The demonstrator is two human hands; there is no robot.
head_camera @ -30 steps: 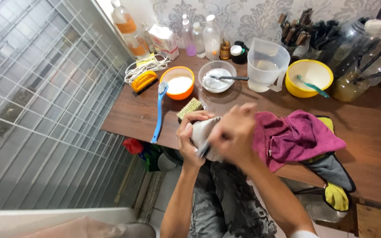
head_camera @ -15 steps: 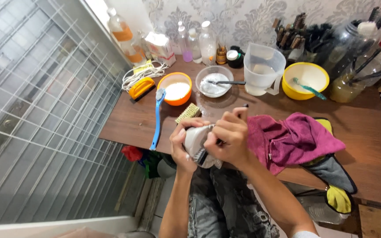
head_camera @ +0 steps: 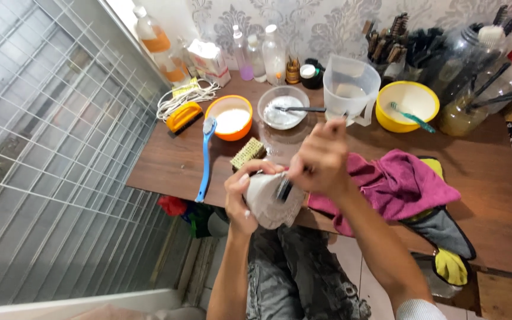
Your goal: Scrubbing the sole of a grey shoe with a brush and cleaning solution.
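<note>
Our left hand (head_camera: 245, 195) grips a pale grey shoe (head_camera: 268, 201) at the table (head_camera: 167, 160) edge, while our right hand (head_camera: 321, 163) pinches a small dark brush (head_camera: 283, 189) against it, beside the magenta cloth (head_camera: 401, 186).

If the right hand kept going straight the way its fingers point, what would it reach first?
Probably the clear glass bowl of white paste: the right hand points up and away across the table toward it. Depth is unclear, so this is a guess.

You get bright daylight from the far left, glare on the wet worktop (head_camera: 167, 160), slightly motion-blurred hands, and bowed edges.
</note>
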